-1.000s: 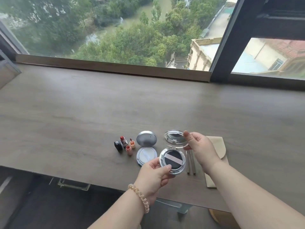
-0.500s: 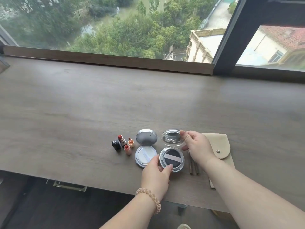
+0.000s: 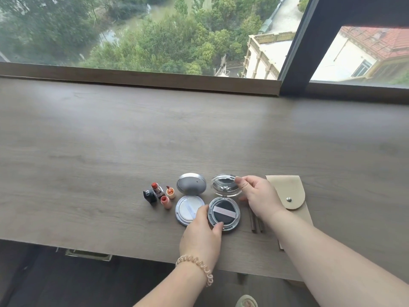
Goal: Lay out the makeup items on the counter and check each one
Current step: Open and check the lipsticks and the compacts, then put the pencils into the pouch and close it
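**item: dark compact, under check**

- **fingers, left**: curled round the near-left rim of the dark compact, thumb tip on its front edge, clamped on the base.
- **fingers, right**: thumb and forefinger pinched together on the right rim of the clear lid. the lid stands open, hinged back from the base.
- **hands:** left hand low toward the front edge, bracelet at the wrist. right hand arched over the pencils.
- **change:** one second back, the compact is held up off the surface and tilted toward the eye. half a second back, it is lower. now the base appears to sit flat on the surface. both grips are the same as before.
- **position:** front row, just right of the white compact and nearly touching it, with the pencils on its other side. a black puff with a pale strap shows in the base.
- **neighbours:**
  - lipstick, uncapped, at far left with its black cap and two orange pots.
  - white compact, open, silver lid back.
  - pouch at right, partly under the right forearm.
- **reading:** the look inside this item seems done and it now takes its place in the row. letting go with both hands is the likely next move. the lid could tip the base if it is released unevenly.
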The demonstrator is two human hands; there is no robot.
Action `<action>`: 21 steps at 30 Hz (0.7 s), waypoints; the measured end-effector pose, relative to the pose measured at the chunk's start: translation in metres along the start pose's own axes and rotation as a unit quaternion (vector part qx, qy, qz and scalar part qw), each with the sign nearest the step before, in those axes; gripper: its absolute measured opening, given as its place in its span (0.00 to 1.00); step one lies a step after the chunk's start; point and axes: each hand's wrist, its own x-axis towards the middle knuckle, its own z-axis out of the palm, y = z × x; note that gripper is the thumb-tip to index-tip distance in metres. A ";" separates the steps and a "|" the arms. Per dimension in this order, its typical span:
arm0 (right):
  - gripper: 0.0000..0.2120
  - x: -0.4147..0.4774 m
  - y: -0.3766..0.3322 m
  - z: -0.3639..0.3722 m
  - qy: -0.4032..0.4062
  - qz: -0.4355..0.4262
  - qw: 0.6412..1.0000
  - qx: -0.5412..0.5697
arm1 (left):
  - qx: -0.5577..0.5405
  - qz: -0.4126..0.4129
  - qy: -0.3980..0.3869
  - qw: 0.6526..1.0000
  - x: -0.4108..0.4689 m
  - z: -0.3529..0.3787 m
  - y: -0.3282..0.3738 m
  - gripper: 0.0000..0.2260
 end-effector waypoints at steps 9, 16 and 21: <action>0.12 -0.040 0.016 -0.029 0.144 0.063 0.956 -0.248 | 0.012 -0.012 -0.010 1.000 -0.001 -0.003 0.002 0.22; 0.16 -0.049 0.014 -0.015 0.052 0.139 0.922 -0.358 | -0.008 0.023 -0.004 1.000 -0.001 -0.016 0.027 0.17; 0.14 -0.046 0.015 -0.011 0.039 0.172 0.922 -0.344 | -0.031 0.025 -0.016 0.999 -0.007 -0.020 0.031 0.16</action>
